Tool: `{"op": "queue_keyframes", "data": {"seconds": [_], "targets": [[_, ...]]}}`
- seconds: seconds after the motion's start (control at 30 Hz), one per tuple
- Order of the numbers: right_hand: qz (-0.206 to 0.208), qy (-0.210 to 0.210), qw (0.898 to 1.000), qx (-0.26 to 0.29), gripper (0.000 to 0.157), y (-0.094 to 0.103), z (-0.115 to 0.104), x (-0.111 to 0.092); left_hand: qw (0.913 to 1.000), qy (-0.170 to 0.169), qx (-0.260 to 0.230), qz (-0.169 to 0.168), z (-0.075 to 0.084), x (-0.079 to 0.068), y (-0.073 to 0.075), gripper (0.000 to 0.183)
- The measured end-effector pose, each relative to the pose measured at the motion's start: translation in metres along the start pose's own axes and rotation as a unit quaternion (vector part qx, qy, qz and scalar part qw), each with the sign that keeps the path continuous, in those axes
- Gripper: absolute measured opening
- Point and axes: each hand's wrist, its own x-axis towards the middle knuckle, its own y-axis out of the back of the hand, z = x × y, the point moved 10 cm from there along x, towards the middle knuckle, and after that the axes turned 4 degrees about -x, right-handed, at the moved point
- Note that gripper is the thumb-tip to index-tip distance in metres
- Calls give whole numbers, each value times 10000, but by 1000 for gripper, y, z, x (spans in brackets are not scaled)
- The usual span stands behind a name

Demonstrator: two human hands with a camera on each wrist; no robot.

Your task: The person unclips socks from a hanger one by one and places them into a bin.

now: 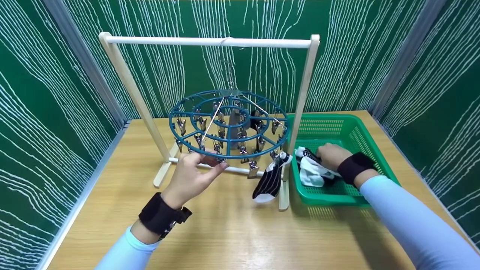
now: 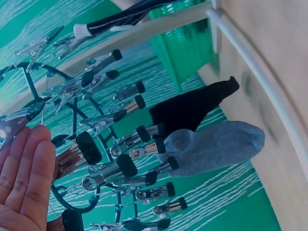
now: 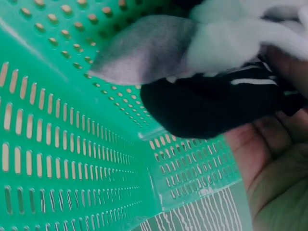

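Observation:
My left hand (image 1: 191,178) is at the near rim of a round blue clip hanger (image 1: 228,155), thumb and fingers pinching a metal clip (image 1: 222,159) there. From a clip at the hanger's right side hangs a black sock with white stripes (image 1: 270,180). A grey sock (image 2: 216,147) and a plain black sock (image 2: 192,106) hang farther back, beyond several bare clips. Inside the green basket (image 1: 326,198), my right hand (image 1: 333,155) grips a black sock with white lines (image 3: 202,106), thumb above and fingers below. White and grey socks (image 3: 144,48) lie against it.
A wooden stand (image 1: 210,41) carries the hanger by its hook on the top bar. Its right leg (image 1: 302,93) stands between the hanger and the basket. Green walls with white streaks (image 1: 150,75) enclose the wooden table (image 1: 225,225) at the back and sides.

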Motion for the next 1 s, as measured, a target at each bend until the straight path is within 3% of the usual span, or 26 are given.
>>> {"op": "queue_keyframes", "data": {"seconds": [0.07, 0.2, 0.3, 0.53, 0.7, 0.83, 1.0], "targets": [[26, -35, 10000, 63, 40, 9, -1, 0, 10000, 27, -24, -21, -1, 0, 0, 14], [264, 3, 9994, 212, 13, 36, -11, -2, 10000, 64, -45, -31, -2, -1, 0, 14], [516, -84, 9980, 348, 26, 61, -19, -8, 10000, 74, -46, -22, -2, -1, 0, 14], [1261, -301, 9880, 842, 30, 108, -42, -28, 10000, 87, -39, 28, -3, -1, 2, 14], [2132, 50, 9724, 945, 26, 138, -74, -43, 9998, 166, -57, 52, -5, -1, 2, 14], [2772, 431, 9552, 948, 24, 156, -101, -57, 9999, 32, 12, 150, -4, -1, 3, 15], [3414, 1119, 9313, 592, 28, 171, -138, -72, 9997, -53, 87, 224, -3, 0, 4, 14]]}}
